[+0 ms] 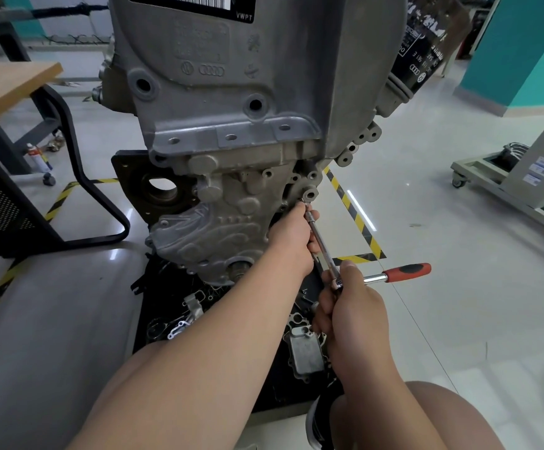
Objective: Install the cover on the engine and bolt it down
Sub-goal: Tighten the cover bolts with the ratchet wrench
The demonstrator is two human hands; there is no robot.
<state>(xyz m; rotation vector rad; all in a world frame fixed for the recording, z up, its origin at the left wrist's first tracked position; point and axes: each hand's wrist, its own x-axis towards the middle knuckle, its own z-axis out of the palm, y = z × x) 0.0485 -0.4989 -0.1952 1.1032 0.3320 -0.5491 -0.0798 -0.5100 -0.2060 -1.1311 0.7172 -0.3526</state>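
Here the cover [205,235] sits against the lower face of the engine [231,92], which stands upright on the floor, and the work is at a bolt [303,200] on the cover's right edge. The left hand [291,235] has its fingers curled round the extension bar [321,245] close to the socket end. The right hand [351,306] wraps round the head of the ratchet [338,282], thumb on top, while the red handle [407,271] sticks out to the right with nothing on it.

This grip suggests the bolt is being run in by spinning the tool rather than levered tight. To do that well, the person should keep the bar in line with the bolt's axis, since a long bar tips easily and the socket can ride off the head. The left hand serves best as a guide, pressing lightly toward the engine. If the thread resists early, backing off and restarting beats forcing it, because the casting looks like soft alloy. Final tightening calls for the right hand on the red handle, and probably only once every bolt is seated, so the cover pulls down evenly.
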